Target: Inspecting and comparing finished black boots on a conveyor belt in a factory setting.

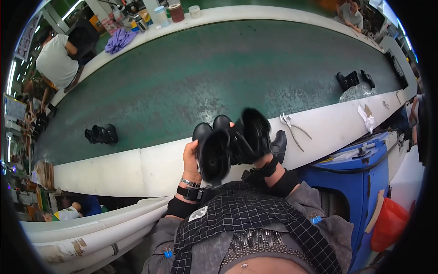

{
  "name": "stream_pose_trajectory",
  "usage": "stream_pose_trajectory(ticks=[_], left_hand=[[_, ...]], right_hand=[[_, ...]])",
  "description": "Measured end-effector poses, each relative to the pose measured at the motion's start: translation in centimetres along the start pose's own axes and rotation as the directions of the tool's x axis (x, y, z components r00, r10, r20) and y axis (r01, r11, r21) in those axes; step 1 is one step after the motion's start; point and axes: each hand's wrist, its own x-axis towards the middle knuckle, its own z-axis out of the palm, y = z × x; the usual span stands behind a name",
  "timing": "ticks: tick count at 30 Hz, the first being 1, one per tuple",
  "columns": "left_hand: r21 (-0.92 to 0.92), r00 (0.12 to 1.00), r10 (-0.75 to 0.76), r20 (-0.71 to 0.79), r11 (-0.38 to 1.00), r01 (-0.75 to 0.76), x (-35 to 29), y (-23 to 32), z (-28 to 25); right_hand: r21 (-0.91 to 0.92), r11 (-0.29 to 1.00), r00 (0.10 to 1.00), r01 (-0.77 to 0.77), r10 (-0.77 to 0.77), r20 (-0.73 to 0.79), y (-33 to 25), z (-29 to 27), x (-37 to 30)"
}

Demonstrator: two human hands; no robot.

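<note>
A pair of black boots is held up over the white near ledge, with their openings turned toward me. My left hand (pixel 190 160) is closed on the side of the left boot (pixel 213 157), its thumb along the outer edge. My right hand (pixel 262 160) grips the right boot (pixel 253 132); most of its fingers are hidden behind the boot, and one fingertip shows between the two. The boots touch each other side by side. Another black boot (pixel 279 145) stands on the ledge just beyond my right wrist. Near it lie metal pliers (pixel 294 130) with spread handles.
A green conveyor belt (pixel 159 86) runs across, carrying black boots (pixel 104 134) at left and more boots (pixel 349 81) at right. Crumpled white paper (pixel 366 118) lies on the ledge. A blue cabinet (pixel 337 178) stands at right. Jars (pixel 176 13) line the far ledge; people sit beyond.
</note>
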Motion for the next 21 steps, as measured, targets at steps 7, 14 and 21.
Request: stream_pose_trajectory(ticks=[7, 14, 21], left_hand=[[-0.375, 0.984, 0.033, 0.173, 0.926, 0.035, 0.8, 1.3, 1.3], [-0.260, 0.991, 0.137, -0.013, 0.956, -0.135, 1.1, 1.0, 1.3], [-0.208, 0.974, 0.209, -0.091, 0.952, -0.224, 1.5, 1.1, 1.9]], right_hand=[[0.213, 0.976, 0.998, 0.048, -0.037, -0.051, -0.2, -2.5, 0.5], [0.162, 0.932, 0.938, 0.324, -0.294, -0.186, -1.3, -1.7, -0.2], [0.041, 0.922, 0.911, 0.385, -0.373, -0.177, -0.7, 0.1, -0.3]])
